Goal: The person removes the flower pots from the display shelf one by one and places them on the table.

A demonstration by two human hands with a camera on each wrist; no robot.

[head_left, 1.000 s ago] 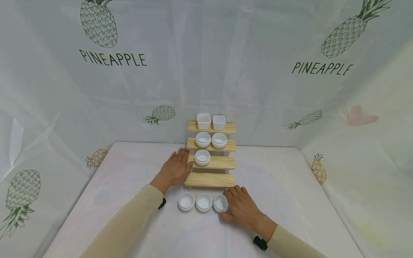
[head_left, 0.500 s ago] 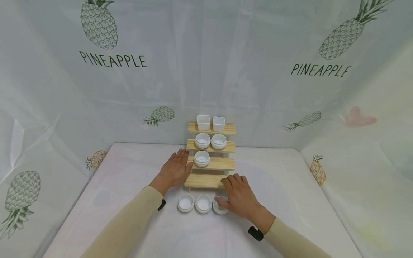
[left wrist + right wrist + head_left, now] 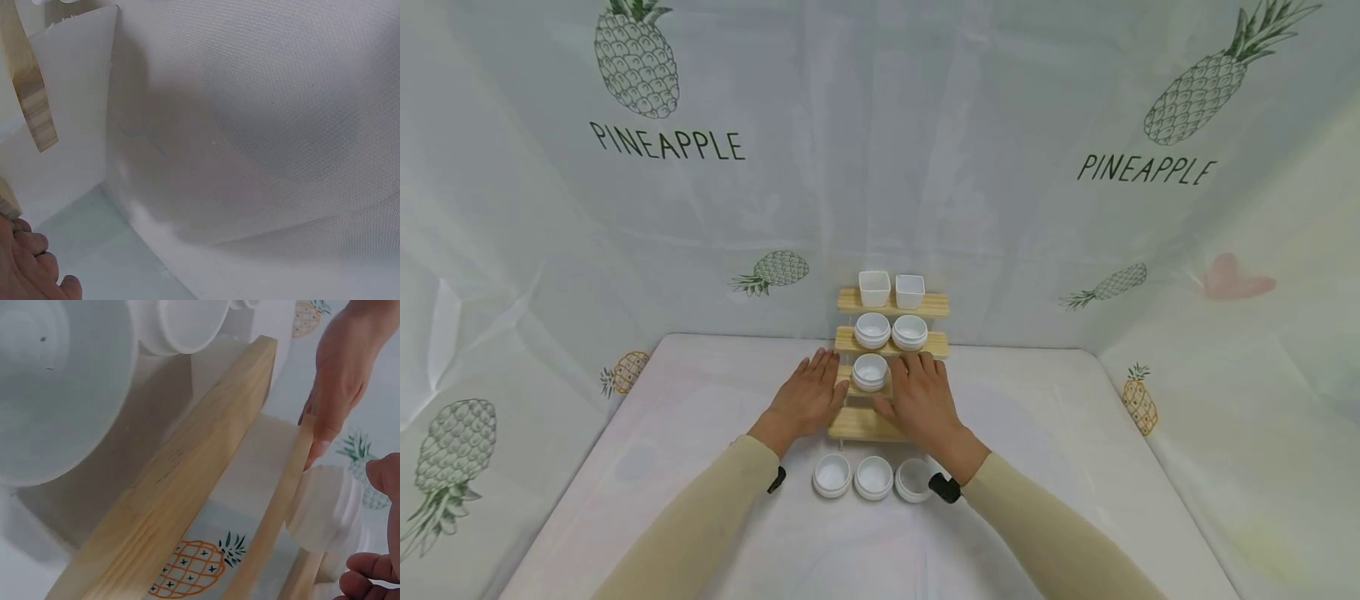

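Observation:
My left hand (image 3: 805, 396) lies with straight fingers along the left side of a stepped wooden shelf stand (image 3: 853, 423), touching its edge. In the right wrist view that left hand (image 3: 344, 375) meets the far end of a plank. My right hand (image 3: 921, 404) is over the right part of the two lower tiers, beside a round white bowl (image 3: 870, 372) on the third tier. Between its thumb (image 3: 386, 475) and fingers (image 3: 369, 575) I see no held thing; whether it touches the bowl I cannot tell. Three round white bowls stand in front, including the rightmost (image 3: 913, 481).
Two round white bowls sit on the second tier, the right one (image 3: 910, 332) among them. Square white cups (image 3: 874, 288) stand on the top tier. Behind rises a pineapple-print cloth (image 3: 880, 150); a pale cloth covers the table (image 3: 1037, 442).
My right hand has moved from the rightmost front bowl up and leftward to the third tier. The left hand stays at the stand's side. The front bowls keep their places.

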